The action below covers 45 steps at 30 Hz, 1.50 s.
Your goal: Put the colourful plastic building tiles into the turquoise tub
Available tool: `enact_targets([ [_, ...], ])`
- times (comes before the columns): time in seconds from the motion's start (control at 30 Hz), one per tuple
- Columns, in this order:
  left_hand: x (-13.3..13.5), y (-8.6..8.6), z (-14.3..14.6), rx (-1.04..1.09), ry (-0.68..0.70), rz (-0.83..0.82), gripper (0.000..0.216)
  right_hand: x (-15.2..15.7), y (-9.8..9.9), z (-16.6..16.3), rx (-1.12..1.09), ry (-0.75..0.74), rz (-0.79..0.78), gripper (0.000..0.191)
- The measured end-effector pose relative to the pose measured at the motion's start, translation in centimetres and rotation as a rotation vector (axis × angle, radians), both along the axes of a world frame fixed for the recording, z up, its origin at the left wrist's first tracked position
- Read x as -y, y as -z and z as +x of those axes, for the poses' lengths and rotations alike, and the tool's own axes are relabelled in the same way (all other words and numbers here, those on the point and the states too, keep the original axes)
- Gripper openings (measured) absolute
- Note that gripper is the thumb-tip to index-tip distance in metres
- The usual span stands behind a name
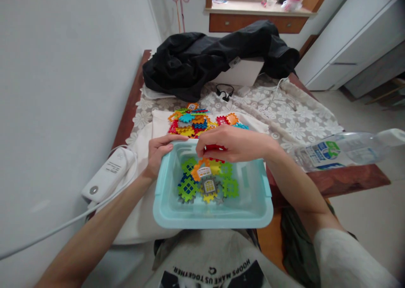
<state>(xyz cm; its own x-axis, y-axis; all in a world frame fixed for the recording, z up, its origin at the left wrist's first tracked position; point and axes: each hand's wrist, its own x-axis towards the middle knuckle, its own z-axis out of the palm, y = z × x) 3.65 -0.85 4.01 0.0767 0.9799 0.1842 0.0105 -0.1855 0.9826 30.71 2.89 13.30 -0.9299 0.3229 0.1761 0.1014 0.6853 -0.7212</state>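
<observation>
A light-blue plastic tub (pixel 211 221) sits at the table's near edge, in front of my body. My left hand (pixel 158 152) grips its far-left corner, fingers along the rim. Over the tub's far side is my right hand (pixel 232 141), closed on red toothed building pieces (pixel 217 148) that my fingers partly cover. Inside the tub lie several toothed plastic pieces: green ones (pixel 187 189), a grey one with a window picture (pixel 209 186) and an orange one (pixel 198 170). Beyond the rim, a mixed pile of similar pieces (pixel 191 122) rests on white cloth.
A black jacket (pixel 196 60) covers part of a laptop (pixel 243 71) at the back. Black headphones (pixel 225 92) lie before it. At right is a plastic bottle (pixel 341 151) on its side; at left, a white device (pixel 110 174) with a cable by the wall.
</observation>
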Motion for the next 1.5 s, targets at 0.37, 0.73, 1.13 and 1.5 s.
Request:
enact_targets([
  [0.37, -0.1, -0.3, 0.3, -0.039, -0.015, 0.023, 0.033, 2.3, 0.9, -1.4, 0.275, 0.003, 0.17, 0.022],
  [0.73, -0.1, -0.2, 0.3, -0.019, -0.023, 0.019, 0.033, 0.8, -1.8, 0.8, 0.052, 0.192, 0.157, 0.026],
  [1.13, 0.4, -0.7, 0.7, -0.027, -0.058, 0.017, 0.033, -6.7, 6.7, 4.1, 0.62, 0.525, 0.096, 0.04],
  [1.5, 0.2, -0.5, 0.7, -0.033, -0.059, 0.02, 0.032, -6.1, 5.1, 2.9, 0.595, 0.504, 0.19, 0.04],
])
